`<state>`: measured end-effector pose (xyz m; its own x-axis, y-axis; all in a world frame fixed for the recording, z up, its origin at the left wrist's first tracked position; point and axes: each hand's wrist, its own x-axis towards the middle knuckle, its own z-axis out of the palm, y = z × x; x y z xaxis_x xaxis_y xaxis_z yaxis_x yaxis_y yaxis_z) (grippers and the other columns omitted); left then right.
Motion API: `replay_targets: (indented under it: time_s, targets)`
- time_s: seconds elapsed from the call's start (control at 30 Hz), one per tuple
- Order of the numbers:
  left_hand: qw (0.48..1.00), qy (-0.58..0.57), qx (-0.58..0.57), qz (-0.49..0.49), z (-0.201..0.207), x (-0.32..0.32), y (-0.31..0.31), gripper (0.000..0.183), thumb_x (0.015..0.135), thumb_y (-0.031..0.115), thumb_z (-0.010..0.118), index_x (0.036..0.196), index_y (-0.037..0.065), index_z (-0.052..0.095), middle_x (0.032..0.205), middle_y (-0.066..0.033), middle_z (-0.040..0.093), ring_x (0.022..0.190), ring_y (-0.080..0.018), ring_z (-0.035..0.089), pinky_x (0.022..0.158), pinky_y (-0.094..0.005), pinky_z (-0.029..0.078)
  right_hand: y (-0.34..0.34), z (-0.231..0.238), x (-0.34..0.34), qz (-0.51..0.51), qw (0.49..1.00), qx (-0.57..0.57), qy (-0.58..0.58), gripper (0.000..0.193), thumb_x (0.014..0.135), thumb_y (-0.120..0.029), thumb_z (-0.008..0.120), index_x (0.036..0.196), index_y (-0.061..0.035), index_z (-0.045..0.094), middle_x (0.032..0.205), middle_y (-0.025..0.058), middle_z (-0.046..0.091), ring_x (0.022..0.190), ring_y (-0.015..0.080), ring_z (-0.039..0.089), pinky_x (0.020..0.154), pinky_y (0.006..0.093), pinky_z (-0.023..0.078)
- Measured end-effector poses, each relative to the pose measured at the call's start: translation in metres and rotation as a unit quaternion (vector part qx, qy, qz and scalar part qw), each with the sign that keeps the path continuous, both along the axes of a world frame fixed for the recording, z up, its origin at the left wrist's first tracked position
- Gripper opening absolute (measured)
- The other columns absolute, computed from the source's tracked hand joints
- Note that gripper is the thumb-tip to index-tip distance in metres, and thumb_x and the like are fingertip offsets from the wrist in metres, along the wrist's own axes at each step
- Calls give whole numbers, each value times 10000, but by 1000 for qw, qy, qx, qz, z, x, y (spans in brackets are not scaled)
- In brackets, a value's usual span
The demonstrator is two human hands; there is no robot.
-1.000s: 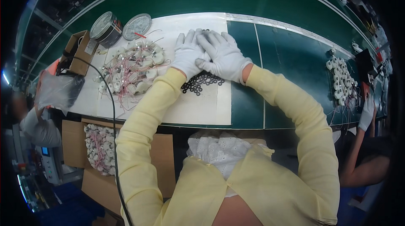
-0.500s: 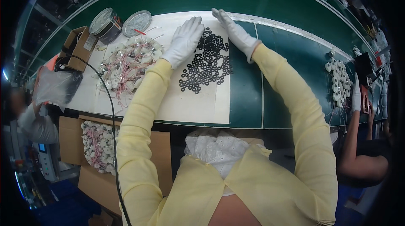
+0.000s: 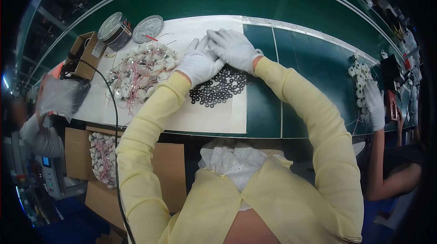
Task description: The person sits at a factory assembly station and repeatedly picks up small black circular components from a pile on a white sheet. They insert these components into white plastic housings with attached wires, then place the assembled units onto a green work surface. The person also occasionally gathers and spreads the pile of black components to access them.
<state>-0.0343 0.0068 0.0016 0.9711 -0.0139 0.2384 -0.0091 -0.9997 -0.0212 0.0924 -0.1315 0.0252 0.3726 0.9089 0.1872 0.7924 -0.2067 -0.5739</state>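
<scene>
Small black rings (image 3: 221,90) lie spread on a white sheet (image 3: 191,119) on the bench. Over their far part rests my white-gloved left hand (image 3: 198,63), palm down with its fingers stretched out. My right hand (image 3: 232,48), gloved the same way, lies flat with its fingers overlapping those of the left. Neither hand grips anything; whatever rings are beneath the palms are hidden. Close by on the left sits a heap of white round parts with pink wires (image 3: 139,71).
At the far left stand a tin (image 3: 114,31), its round lid (image 3: 148,28) and a small cardboard box (image 3: 85,55). A black cable (image 3: 114,107) crosses near my left arm. Below is a carton (image 3: 167,166) of wired parts. A co-worker's gloved hand (image 3: 374,105) is at the right.
My right hand has moved left and nearer, onto the left hand's fingers. My left hand has come nearer too, over the rings. The co-worker's hand reached toward the white parts.
</scene>
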Motion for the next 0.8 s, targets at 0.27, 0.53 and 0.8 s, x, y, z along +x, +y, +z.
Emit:
replay_targets:
  time_s: [0.27, 0.53, 0.8]
  targets:
    - [993, -97, 61, -40, 0, 39, -23, 513, 966, 484, 479, 1283, 89, 561, 1332, -187, 580, 1260, -333, 520, 1051, -565, 354, -8, 3, 50, 71, 807, 157, 565, 703, 1053, -594, 305, 1573, -123, 355, 1601, 70, 389, 1506, 245, 299, 1217, 533, 179]
    - [981, -178, 74, -29, 8, 34, -38, 429, 962, 397, 544, 1281, 115, 595, 1285, -181, 600, 1185, -366, 554, 1005, -549, 381, -6, -15, 64, 131, 762, 199, 602, 668, 1090, -513, 261, 1630, -122, 221, 1686, 15, 266, 1573, 190, 167, 1278, 523, 56]
    - [982, -187, 30, 3, 10, 54, -34, 452, 953, 414, 534, 1306, 137, 595, 1284, -129, 604, 1187, -345, 532, 983, -548, 371, -8, -25, 74, 123, 730, 268, 617, 855, 1053, -668, 230, 1629, -40, 167, 1666, 242, 232, 1573, 341, 145, 1286, 433, 88]
